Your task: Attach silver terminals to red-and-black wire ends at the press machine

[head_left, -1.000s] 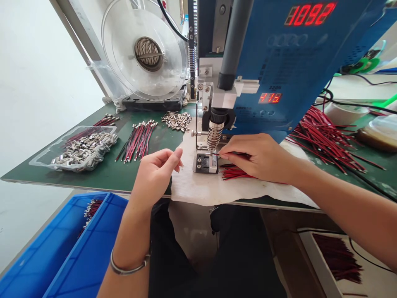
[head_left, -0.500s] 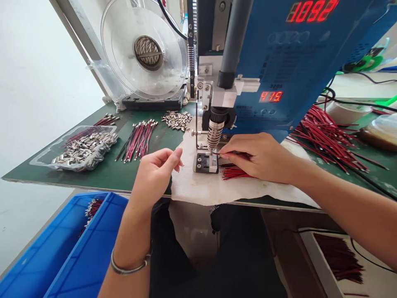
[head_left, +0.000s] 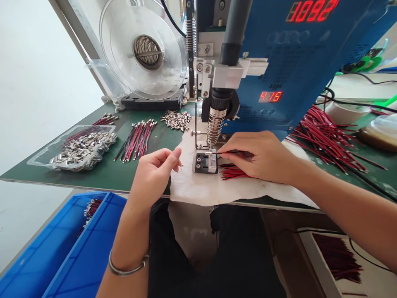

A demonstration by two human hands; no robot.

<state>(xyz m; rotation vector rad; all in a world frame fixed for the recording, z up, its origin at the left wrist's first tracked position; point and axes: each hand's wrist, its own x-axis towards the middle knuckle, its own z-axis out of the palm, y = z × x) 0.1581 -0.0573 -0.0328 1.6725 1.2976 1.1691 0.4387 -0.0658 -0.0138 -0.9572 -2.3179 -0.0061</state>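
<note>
Right grip (head_left: 260,157) pinches wire (head_left: 226,152) at fixture (head_left: 203,162) edge; left grip (head_left: 153,174) hovers clear.

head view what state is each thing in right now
right hand, grip shut on wire
wire, level, tip on jig under nozzle
left hand, grip pinched shut beside jig
nozzle, raised off jig
top display, lit, 1092
lower display, lit, 415
tray, full of metal sleeves
crate, open, few wires inside
</note>
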